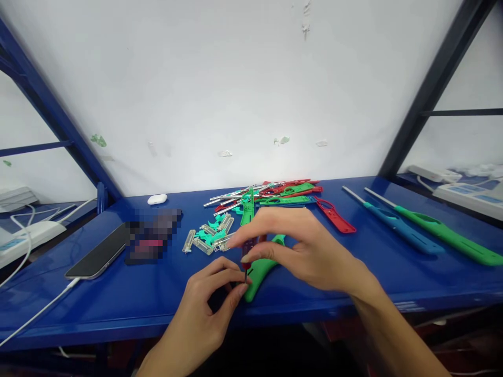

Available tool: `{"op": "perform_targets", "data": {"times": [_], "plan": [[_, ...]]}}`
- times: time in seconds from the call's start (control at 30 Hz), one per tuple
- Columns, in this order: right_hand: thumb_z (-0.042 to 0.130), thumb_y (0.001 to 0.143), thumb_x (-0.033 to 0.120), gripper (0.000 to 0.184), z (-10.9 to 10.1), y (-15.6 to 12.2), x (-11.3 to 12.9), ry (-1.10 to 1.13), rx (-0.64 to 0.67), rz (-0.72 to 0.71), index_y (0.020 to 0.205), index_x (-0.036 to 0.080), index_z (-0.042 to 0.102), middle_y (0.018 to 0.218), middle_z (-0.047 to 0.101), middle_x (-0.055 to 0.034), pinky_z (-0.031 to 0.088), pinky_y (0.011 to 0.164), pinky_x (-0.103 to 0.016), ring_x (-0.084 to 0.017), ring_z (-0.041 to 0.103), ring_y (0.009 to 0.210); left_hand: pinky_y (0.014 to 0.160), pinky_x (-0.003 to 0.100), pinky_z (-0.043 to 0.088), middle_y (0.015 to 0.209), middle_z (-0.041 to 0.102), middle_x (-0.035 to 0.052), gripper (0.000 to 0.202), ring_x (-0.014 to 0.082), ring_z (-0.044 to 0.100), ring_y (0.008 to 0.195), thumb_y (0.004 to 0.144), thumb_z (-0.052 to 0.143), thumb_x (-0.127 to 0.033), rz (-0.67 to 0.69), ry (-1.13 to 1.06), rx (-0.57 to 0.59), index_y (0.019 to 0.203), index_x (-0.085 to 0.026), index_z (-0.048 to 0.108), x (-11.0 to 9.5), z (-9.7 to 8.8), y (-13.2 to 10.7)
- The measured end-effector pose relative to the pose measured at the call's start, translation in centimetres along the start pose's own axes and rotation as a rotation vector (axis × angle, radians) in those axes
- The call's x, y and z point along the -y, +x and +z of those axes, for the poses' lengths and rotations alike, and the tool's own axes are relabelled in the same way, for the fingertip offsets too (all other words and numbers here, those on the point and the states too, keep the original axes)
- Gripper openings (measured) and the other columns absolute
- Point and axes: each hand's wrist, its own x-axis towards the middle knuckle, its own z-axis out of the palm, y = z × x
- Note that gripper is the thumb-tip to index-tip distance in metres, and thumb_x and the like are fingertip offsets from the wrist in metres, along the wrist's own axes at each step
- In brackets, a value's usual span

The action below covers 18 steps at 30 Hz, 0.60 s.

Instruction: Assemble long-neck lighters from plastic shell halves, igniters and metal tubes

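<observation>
My right hand [306, 246] is closed round the dark red handle of a small screwdriver [246, 259], which stands upright with its tip down. Beneath it a green lighter casing [261, 272] lies at the table's front edge. My left hand [208, 298] has thumb and forefinger pinched together at the screwdriver's tip, beside the casing's near end; what they pinch is hidden. Beyond my hands are several clear fuel tanks with teal parts [203, 246]. Behind these lies a pile of red and green casings and metal tubes [275, 193].
A red casing half [336, 215] lies right of the pile. Farther right are a blue lighter [404, 233] and a green lighter [448, 235], both long-necked. On the left are a phone [100, 251] on a white cable, a blurred-out item [155, 238] and a white earbud case [157, 199].
</observation>
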Motion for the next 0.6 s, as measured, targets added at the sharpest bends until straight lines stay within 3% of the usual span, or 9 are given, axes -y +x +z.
{"op": "perform_targets", "data": {"times": [0.13,0.23,0.33,0.43,0.53,0.6], "plan": [[0.077,0.095,0.017,0.005,0.3,0.2,0.1,-0.157,-0.023,-0.02,0.098,0.021,0.076,0.09,0.076,0.0005,0.056,0.082,-0.03,-0.015,0.066,0.083,0.081,0.026,0.057,0.101,0.073,0.0019,0.015,0.0179,0.071,0.092,0.103,0.062,-0.022,-0.001,0.001,-0.013,0.101,-0.026,0.077,0.2,0.1,-0.2],[0.071,0.1,0.018,0.016,0.3,0.2,0.1,-0.099,0.013,0.013,0.114,0.022,0.076,0.108,0.079,-0.0029,0.057,0.092,-0.033,-0.017,0.072,0.099,0.079,0.026,0.057,0.099,0.074,0.0022,0.015,0.0181,0.071,0.09,0.103,0.062,-0.022,0.0,-0.004,-0.01,0.1,-0.026,0.077,0.2,0.0,-0.2],[0.061,0.103,0.007,0.03,0.1,0.1,0.3,0.021,0.035,0.076,0.121,0.025,0.076,0.121,0.081,0.0009,0.057,0.096,-0.026,-0.013,0.074,0.109,0.08,0.027,0.058,0.1,0.073,0.0026,0.016,0.0182,0.071,0.09,0.102,0.062,-0.022,0.003,0.0,-0.01,0.1,-0.026,0.078,0.1,0.0,-0.2],[0.068,0.096,0.001,0.028,0.1,0.0,0.8,0.037,0.002,0.145,0.107,0.024,0.079,0.105,0.082,0.0041,0.058,0.079,-0.021,-0.01,0.075,0.089,0.079,0.027,0.058,0.103,0.074,0.0023,0.016,0.0197,0.072,0.096,0.101,0.064,-0.021,0.007,0.01,-0.025,0.102,-0.027,0.078,0.3,0.1,-0.3],[0.081,0.09,0.014,0.012,0.3,0.0,1.4,-0.054,-0.021,0.178,0.097,0.021,0.075,0.09,0.076,0.0038,0.053,0.063,-0.02,-0.01,0.067,0.074,0.074,0.026,0.059,0.103,0.075,0.0014,0.016,0.0189,0.072,0.09,0.1,0.065,-0.02,0.03,0.015,-0.042,0.104,-0.029,0.078,0.4,0.2,-0.4],[0.084,0.089,0.025,0.015,0.6,0.0,1.5,-0.116,-0.054,0.171,0.093,0.02,0.07,0.083,0.071,0.0038,0.05,0.061,-0.021,-0.01,0.065,0.071,0.072,0.027,0.059,0.1,0.076,0.0009,0.017,0.0182,0.071,0.084,0.099,0.065,-0.018,0.043,0.021,-0.058,0.104,-0.029,0.078,0.4,0.3,-0.3]]}}
